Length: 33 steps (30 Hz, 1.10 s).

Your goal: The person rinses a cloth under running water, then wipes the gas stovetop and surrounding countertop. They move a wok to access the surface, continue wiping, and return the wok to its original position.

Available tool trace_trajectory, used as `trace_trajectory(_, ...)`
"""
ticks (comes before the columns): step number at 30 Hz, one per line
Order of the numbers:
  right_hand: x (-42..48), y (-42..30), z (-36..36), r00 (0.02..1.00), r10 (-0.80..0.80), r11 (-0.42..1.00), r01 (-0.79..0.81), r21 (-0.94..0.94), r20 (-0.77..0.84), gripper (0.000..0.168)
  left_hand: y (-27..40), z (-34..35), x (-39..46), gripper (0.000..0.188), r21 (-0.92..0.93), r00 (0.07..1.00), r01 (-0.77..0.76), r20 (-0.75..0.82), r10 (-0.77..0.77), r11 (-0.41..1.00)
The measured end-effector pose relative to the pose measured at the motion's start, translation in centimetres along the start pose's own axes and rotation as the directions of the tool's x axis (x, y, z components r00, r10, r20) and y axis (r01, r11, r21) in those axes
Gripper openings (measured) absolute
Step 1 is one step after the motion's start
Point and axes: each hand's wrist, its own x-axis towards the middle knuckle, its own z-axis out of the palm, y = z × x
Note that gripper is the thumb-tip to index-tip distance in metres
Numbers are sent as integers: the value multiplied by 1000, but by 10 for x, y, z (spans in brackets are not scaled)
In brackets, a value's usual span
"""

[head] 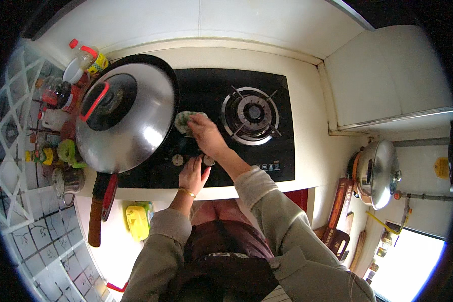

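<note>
My right hand (207,136) presses a crumpled green-and-white cloth (185,121) on the black glass gas cooktop (200,87), between the covered wok and the right burner (254,112). Near the cooktop's front edge, my left hand (192,175) rests with its fingers spread beside a round control knob (209,161); it appears to hold nothing. A second knob (177,160) lies just left of those fingertips. The large wok under a domed steel lid (147,102) with a red-rimmed handle covers the cooktop's left side, its brown handle (95,222) reaching past the front edge.
Bottles (56,92), a glass jug (66,181) and a green object (68,151) crowd the left side. Below the counter at left is a yellow container (137,222). At right stand a lidded steel pan (379,175) and a cutting board (338,241). A wall cabinet (389,75) hangs upper right.
</note>
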Motion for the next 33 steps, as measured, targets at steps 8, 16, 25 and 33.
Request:
trace_trajectory(8,24,21,25,911,273,825,-56,-563,309,50,-7,-1,4,45,62,998,-50,-46,52,997)
trace_trajectory(16,89,60,23,869,426,744,-178,-644,252,54,-8,2,5,45,39,1000,-14,8,14,999)
trace_trajectory(25,152,100,-6,845,285,847,-1,-531,453,42,-8,0,5,51,44,1000,-10,29,8,999)
trace_trajectory(33,188,156,-53,648,-63,916,339,-213,759,46,-7,-6,7,47,42,1000,5,17,-6,999)
